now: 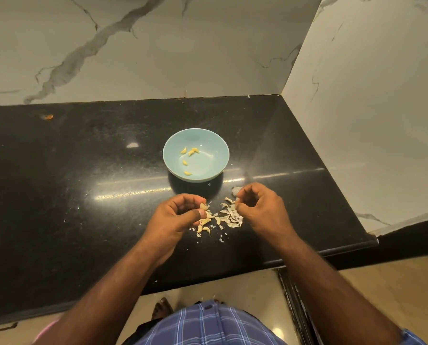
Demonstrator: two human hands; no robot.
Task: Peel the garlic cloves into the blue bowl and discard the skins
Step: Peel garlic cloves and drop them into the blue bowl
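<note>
Garlic clove (203, 206) sits pinched between the thumb and curled fingers of the left hand (175, 215), just above the black counter (83, 183); the right hand (255, 207) is curled too, pinching a scrap of skin (237, 200) at its fingertips; between the hands lies a heap of papery skins (229, 217) mixed with unpeeled cloves (204, 226); beyond them stands the blue bowl (217, 148) (five peeled cloves (190, 152) inside).
</note>
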